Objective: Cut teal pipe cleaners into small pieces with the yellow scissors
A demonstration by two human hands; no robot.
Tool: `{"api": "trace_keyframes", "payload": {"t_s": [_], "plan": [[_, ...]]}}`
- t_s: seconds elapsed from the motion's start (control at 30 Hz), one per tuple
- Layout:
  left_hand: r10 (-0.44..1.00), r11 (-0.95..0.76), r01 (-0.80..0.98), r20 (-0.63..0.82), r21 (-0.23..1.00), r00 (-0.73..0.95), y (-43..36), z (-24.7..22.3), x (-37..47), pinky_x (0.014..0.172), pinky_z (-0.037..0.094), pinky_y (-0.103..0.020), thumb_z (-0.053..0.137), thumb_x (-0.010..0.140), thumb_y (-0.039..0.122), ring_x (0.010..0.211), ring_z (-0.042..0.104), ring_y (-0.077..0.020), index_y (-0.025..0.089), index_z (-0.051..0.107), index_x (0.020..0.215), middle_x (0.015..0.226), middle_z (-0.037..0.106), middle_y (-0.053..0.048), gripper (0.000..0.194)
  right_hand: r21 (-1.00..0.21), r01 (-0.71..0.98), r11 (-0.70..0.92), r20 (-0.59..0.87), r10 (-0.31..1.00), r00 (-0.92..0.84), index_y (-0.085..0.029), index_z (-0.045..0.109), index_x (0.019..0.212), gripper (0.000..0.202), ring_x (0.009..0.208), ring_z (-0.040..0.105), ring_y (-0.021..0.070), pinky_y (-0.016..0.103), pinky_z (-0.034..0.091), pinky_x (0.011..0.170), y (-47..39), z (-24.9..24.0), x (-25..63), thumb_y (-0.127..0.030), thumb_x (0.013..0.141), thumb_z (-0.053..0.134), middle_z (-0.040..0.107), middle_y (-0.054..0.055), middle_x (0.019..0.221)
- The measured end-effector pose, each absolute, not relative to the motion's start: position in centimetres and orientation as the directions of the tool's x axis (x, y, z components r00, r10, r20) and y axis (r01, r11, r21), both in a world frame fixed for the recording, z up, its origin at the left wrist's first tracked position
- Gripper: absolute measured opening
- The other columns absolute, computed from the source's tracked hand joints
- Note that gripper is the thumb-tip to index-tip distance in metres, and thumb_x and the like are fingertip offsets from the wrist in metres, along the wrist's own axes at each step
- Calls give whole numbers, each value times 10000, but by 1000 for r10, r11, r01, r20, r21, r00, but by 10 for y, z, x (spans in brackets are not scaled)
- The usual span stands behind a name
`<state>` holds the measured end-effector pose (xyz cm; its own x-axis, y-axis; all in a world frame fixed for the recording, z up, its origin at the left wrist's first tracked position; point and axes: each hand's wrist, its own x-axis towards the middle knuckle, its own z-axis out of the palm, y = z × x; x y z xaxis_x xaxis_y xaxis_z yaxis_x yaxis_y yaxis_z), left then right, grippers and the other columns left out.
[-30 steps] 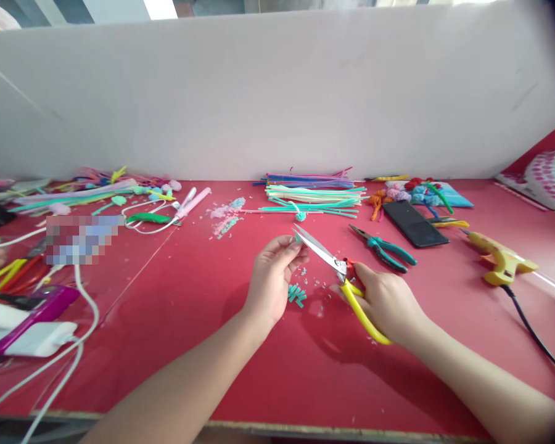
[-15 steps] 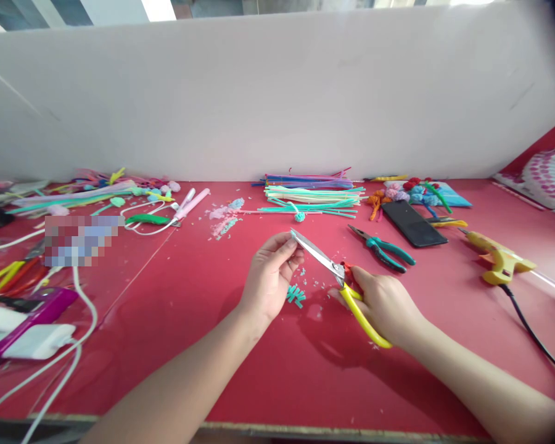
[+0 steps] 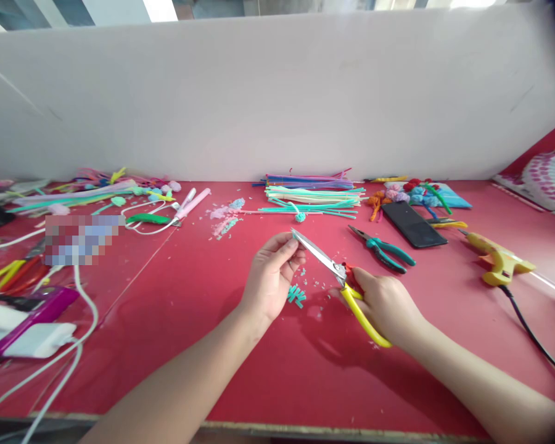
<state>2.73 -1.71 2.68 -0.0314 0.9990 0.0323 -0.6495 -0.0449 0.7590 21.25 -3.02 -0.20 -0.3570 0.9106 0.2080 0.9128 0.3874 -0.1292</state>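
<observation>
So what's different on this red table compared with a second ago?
The blades of the scissors have drawn closer together, and the left hand has shifted slightly left. What looked like another person's hand at the left edge is out of view. Nothing was visibly grabbed or released; the right hand keeps the scissors. Needle-nose pliers, smartphone and glue gun stayed put.
</observation>
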Motion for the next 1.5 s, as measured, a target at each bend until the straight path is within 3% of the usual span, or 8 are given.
{"api": "trace_keyframes", "payload": {"t_s": [0.3, 0.47, 0.57, 0.67, 0.97, 1.2, 1.3, 1.5], "plan": [[999, -24, -622, -4, 783, -43, -18, 28, 27, 609, 435, -174, 600, 653, 168, 599, 537, -55, 162, 582, 754, 684, 603, -1, 103, -265, 903, 338, 197, 936, -292, -191, 402, 603, 347, 380, 249, 68, 210, 151, 408, -28, -4, 214, -513, 730, 372, 329, -46, 433], [999, -12, -430, 25, 903, 24, -20, 24, 28, 605, 426, -224, 582, 669, 219, 603, 534, -94, 152, 583, 765, 687, 603, -29, 117, -539, 809, 235, 161, 971, -175, -182, 424, 582, 320, 430, 270, 67, 197, 192, 409, -23, 1, 213, -483, 687, 453, 329, -54, 456], [989, -17, -171, 42, 985, 144, -23, 23, 31, 593, 405, -233, 563, 681, 254, 568, 511, -101, 157, 591, 723, 627, 575, -14, 109, -785, 600, 151, 75, 986, -150, -172, 497, 695, 275, 425, 324, 66, 187, 238, 401, -23, 6, 211, -442, 706, 445, 372, -55, 484], [962, -56, 26, 47, 998, 267, -27, 21, 36, 561, 374, -222, 533, 699, 262, 540, 481, -97, 167, 593, 685, 571, 530, 8, 113, -915, 401, 53, -22, 983, -180, -175, 513, 769, 248, 384, 325, 61, 184, 259, 376, -26, 11, 209, -407, 719, 442, 360, -69, 461], [927, -37, 111, -7, 993, 374, -33, 18, 43, 557, 387, -246, 503, 716, 288, 564, 497, -126, 177, 595, 688, 584, 534, -11, 147, -882, 460, 102, -23, 966, -259, -177, 475, 667, 152, 399, 307, 48, 178, 226, 390, -29, 10, 212, -325, 700, 466, 342, -79, 462], [886, 154, -69, -107, 986, 452, -30, 13, 45, 499, 393, -231, 509, 719, 332, 541, 510, -113, 129, 610, 703, 624, 572, -53, 227, -905, 408, 121, -12, 951, -309, -165, 495, 692, 154, 485, 403, 68, 184, 310, 445, -31, 15, 208, -317, 693, 471, 488, -37, 563], [854, 230, -101, -151, 968, 498, -30, 12, 46, 504, 385, -223, 500, 726, 304, 521, 484, -91, 127, 584, 702, 642, 558, -44, 197, -923, 374, 93, -16, 960, -278, -171, 476, 681, 139, 420, 371, 54, 180, 295, 415, -31, 15, 206, -310, 689, 471, 450, -58, 511], [922, -25, 95, -14, 995, 387, -24, 11, 33, 551, 362, -220, 393, 778, 276, 539, 460, -93, 173, 497, 659, 614, 506, 8, 188, -840, 538, 77, 15, 993, -119, -178, 467, 685, 194, 388, 352, 64, 187, 272, 404, -18, 18, 217, -370, 707, 446, 373, -70, 445]]}}
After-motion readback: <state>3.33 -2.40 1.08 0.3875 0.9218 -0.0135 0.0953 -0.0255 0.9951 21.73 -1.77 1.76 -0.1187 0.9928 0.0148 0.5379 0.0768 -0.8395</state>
